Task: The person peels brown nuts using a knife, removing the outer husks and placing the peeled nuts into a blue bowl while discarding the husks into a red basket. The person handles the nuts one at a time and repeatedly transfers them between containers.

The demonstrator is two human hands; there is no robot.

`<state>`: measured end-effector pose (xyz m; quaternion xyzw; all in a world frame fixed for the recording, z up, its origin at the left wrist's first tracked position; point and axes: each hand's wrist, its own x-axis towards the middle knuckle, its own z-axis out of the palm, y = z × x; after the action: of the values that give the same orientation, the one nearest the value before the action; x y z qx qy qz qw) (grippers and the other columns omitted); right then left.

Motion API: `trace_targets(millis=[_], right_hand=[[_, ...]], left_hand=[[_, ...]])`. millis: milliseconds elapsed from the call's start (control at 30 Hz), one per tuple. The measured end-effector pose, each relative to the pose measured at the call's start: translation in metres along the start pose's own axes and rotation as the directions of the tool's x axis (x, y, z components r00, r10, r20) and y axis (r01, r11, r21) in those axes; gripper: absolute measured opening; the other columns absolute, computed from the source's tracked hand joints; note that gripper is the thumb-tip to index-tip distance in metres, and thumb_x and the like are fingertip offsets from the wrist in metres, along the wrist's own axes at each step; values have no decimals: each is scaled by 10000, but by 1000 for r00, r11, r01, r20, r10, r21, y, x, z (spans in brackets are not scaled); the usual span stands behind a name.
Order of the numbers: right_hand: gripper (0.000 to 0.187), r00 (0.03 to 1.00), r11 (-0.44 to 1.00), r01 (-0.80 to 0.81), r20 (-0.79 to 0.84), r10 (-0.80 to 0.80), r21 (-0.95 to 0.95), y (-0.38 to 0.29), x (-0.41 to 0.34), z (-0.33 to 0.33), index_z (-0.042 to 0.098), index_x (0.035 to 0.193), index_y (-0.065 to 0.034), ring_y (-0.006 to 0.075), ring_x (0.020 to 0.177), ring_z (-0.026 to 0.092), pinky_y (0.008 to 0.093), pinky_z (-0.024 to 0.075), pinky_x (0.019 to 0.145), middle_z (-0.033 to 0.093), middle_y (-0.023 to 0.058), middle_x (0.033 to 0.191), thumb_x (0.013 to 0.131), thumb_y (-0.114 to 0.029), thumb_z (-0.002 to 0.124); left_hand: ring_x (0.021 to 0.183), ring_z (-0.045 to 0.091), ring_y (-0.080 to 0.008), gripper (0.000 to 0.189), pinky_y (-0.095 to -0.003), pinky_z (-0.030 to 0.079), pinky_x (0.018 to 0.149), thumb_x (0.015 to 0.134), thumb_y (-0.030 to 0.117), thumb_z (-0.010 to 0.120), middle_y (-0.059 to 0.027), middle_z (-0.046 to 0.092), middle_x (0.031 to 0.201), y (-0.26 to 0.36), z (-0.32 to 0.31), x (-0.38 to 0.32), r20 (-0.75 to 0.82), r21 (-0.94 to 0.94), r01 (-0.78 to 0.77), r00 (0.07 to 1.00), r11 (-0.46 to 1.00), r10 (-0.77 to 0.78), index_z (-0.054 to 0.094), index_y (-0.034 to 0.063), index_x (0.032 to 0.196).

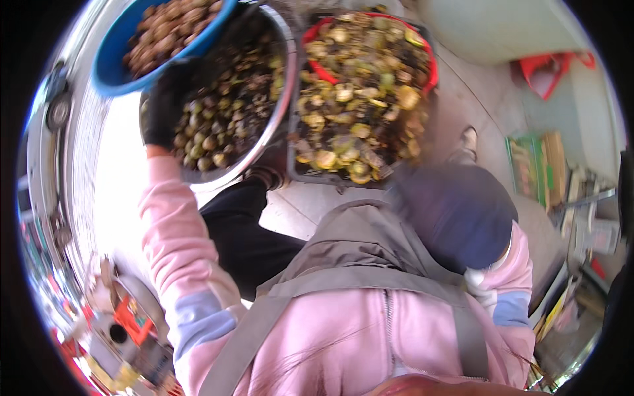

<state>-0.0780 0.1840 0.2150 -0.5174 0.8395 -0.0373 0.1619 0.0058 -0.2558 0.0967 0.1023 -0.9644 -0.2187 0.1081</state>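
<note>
My left hand, in a black glove, is over the left side of a wide metal basin, close to the rim of a blue plastic basin. Its fingers blur into the dark, so any hold is hidden. Green-brown walnuts and dark husk bits lie in the metal basin. Brown walnuts heap up in the blue one. At the end of my right sleeve is a blurred dark blue covering; my right hand cannot be made out there. Just beyond it, a dark plastic crate holds cut yellow-green husks.
A red-rimmed container, heaped with husks, sits in the crate's far part. Further right are a pale rounded container, a red bag and a green box. A machine stands at lower left; a vehicle is outside.
</note>
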Motion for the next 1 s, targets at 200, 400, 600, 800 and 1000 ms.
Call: trace_targets(millis=[200, 400, 600, 800, 1000], right_hand=[[279, 930, 641, -362, 219, 294, 677, 65, 36, 85, 595, 1002, -9, 215, 585, 620, 361, 496, 578, 619, 119, 679, 905, -262, 526], [395, 935, 163, -235, 177, 306, 958, 52, 60, 79, 525, 1254, -36, 133, 727, 607, 271, 522, 681, 646, 55, 896, 968, -295, 444], [397, 855, -568, -278, 469, 221, 775, 78, 71, 95, 520, 1252, -42, 107, 677, 606, 268, 499, 578, 631, 5, 830, 966, -304, 435], [319, 867, -820, -196, 485, 111, 537, 83, 85, 105, 520, 1206, -40, 135, 683, 633, 263, 539, 602, 663, 45, 927, 949, -220, 460], [340, 927, -601, -321, 374, -40, 732, 78, 68, 94, 576, 1100, -35, 163, 657, 613, 284, 500, 538, 661, 90, 877, 947, -303, 434]], left_hand=[[1010, 599, -198, 326, -304, 510, 842, 865, -25, 520, -136, 615, 1145, -96, 90, -94, 509, -231, 746, 639, 625, -576, 559, -12, 1189], [1004, 601, -199, 320, -309, 510, 841, 872, -9, 519, -133, 616, 1131, -113, 174, -154, 387, 12, 758, 598, 652, -702, 553, -9, 1190], [997, 602, -201, 313, -313, 510, 841, 879, 7, 518, -129, 617, 1118, -104, 212, -152, 375, -43, 784, 587, 619, -718, 548, -7, 1190], [991, 604, -202, 308, -318, 510, 840, 886, 23, 517, -125, 618, 1104, -92, 185, -152, 330, -382, 769, 631, 512, -702, 543, -4, 1191], [985, 605, -204, 302, -323, 510, 839, 892, 39, 516, -121, 619, 1091, -9, 108, -102, 262, -903, 354, 902, 241, -343, 537, -1, 1192]])
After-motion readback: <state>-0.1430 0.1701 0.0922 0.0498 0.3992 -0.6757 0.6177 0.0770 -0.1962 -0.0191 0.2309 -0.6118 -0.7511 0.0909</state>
